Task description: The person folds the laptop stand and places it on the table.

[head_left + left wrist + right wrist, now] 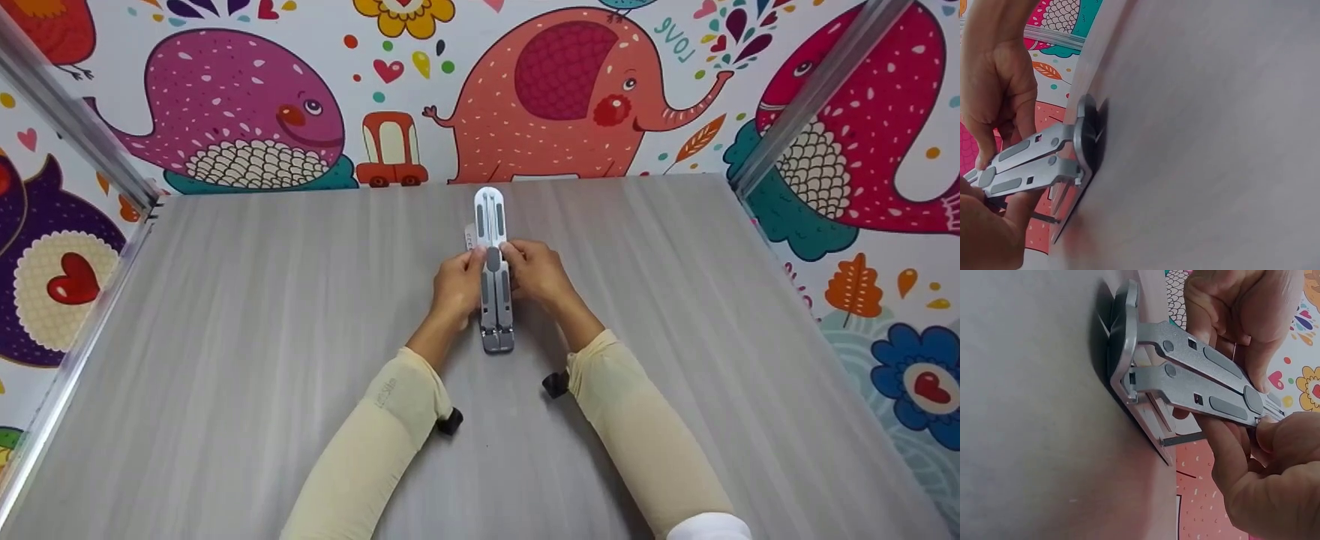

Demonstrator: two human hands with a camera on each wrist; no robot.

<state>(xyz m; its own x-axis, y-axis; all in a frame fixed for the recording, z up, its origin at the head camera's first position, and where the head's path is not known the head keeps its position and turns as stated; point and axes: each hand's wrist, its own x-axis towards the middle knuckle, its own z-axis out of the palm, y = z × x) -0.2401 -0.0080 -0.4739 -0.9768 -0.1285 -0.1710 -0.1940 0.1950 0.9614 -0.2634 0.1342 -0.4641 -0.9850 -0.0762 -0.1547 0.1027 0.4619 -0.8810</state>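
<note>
Patterned wall (390, 94) rises at twelve o'clock beyond the bench (262, 322); left hand (456, 289) and right hand (540, 274) pinch the silver stand (493, 271) from nine and three — probably for balance.

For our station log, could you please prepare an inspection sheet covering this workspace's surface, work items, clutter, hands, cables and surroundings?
Surface: grey table with faint streaks.
Work items: one grey folding stand, opened at an angle, a slim strut showing beneath.
Clutter: nothing seen.
Hands: left hand and right hand grip the stand from opposite sides; small black devices at both wrists.
Cables: nothing seen.
Surroundings: walls printed with colourful cartoon animals, flowers and hearts; metal rails at two corners.
</note>
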